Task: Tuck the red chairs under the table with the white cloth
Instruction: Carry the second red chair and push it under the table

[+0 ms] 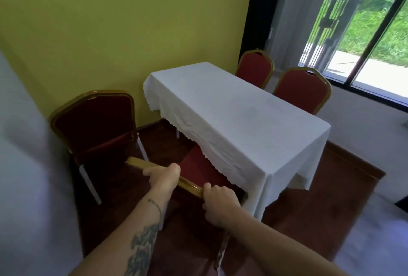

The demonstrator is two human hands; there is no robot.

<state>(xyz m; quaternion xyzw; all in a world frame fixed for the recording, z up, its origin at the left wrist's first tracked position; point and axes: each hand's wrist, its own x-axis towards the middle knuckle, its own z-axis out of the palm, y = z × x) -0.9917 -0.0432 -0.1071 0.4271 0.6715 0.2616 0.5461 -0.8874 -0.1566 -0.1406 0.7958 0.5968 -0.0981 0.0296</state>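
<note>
A table under a white cloth stands in the middle of the view. Right below me is a red chair with a gold frame, its seat partly under the cloth's near edge. My left hand grips the gold top rail of its backrest and my right hand grips the rail's right end. A second red chair stands apart to the left, against the yellow wall. Two more red chairs stand at the table's far side, with only their backs visible.
A yellow wall runs behind the table. A large window with a dark frame is at the right. The floor is dark red-brown around the table and pale tile further out.
</note>
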